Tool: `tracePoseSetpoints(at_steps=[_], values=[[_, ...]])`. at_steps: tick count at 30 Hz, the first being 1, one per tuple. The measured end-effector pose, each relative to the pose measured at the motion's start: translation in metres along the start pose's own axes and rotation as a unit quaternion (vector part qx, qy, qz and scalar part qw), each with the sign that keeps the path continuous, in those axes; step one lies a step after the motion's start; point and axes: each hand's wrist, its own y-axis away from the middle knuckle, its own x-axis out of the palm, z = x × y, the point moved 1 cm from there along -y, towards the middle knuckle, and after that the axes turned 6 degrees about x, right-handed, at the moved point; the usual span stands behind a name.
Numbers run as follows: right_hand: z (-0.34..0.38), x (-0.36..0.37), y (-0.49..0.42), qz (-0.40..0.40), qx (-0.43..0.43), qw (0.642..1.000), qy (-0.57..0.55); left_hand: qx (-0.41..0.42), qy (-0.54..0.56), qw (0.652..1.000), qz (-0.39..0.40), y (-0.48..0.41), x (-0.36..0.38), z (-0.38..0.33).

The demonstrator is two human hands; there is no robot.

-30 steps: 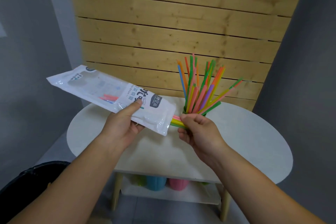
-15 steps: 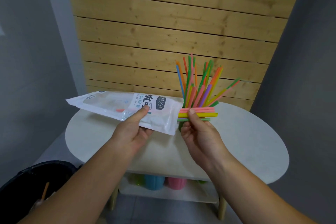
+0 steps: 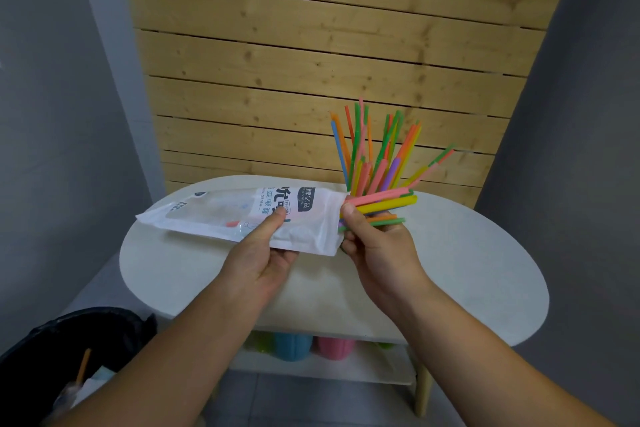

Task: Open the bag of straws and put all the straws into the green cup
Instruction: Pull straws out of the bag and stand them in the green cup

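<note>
above the middle of the white surface, the bag is held by the left hand close to its open right end, with the thumb on top and the fingers curled beneath. just to the right, a small bundle of straws is pinched by the right hand between thumb and curled fingers. the bundle lies almost level and points right, with its left ends at the mouth of the bag.

compared with a second ago, the bag has been lowered from a steep tilt to nearly flat. the bundle, then only just showing at the mouth, has been drawn almost fully out. behind the right hand, the standing straws fan upward as before. the green cup taken to hold them is hidden by the hand and the bundle, so its place, on the far side of the surface, is judged only from the fan.

this is judged to be a late handful. the bag looks nearly spent, though at least one reddish straw is seen through its clear window. the bundle is yet to be turned upright and set among the others, and the leftover must then be fetched.
</note>
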Motion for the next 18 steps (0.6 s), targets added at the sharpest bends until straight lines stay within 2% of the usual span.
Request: tracePoseSetpoints(at_steps=[8, 18], values=[[0.0, 0.0, -0.005, -0.026, -0.027, 0.999, 0.01, 0.009, -0.026, 0.999, 0.018, 0.0, 0.003, -0.004], [0.013, -0.014, -0.004, -0.117, -0.088, 0.985, 0.095, -0.01, 0.013, 1.0, -0.01, 0.0, -0.003, -0.005]])
